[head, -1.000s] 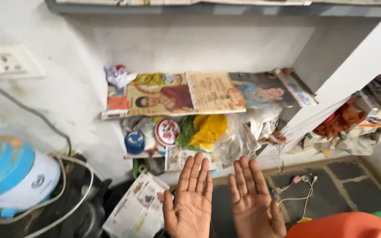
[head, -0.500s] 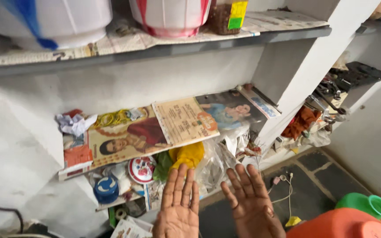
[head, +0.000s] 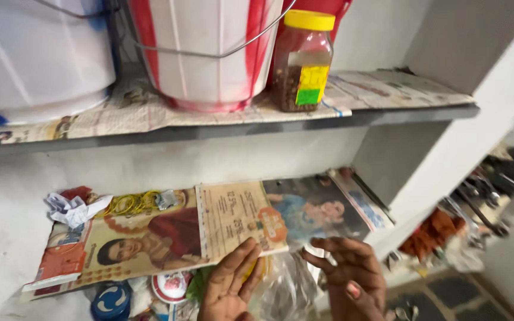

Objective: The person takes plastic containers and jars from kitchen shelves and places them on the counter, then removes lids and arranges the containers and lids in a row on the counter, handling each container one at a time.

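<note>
Under the paper-lined upper shelf [head: 221, 128], picture sheets [head: 197, 232] cover a whitewashed ledge.

Paper, plastic and painted masonry

Glossy printed paper sheets [head: 168, 238] line the shelf; matt newspaper [head: 150, 110] above, at twelve o'clock, under a smooth plastic bucket [head: 209, 47] with wire handle and clear plastic jar [head: 301, 62]; crinkly clear plastic bag [head: 284, 288].

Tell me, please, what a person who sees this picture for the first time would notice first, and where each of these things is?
The eye goes first to the red and white striped bucket on the upper shelf, with a yellow-lidded jar just to its right. Below, printed paper sheets line the lower shelf, colourful and overhanging its edge. At the bottom, the left hand and the right hand are raised open, fingers at the front edge of the paper.
</note>
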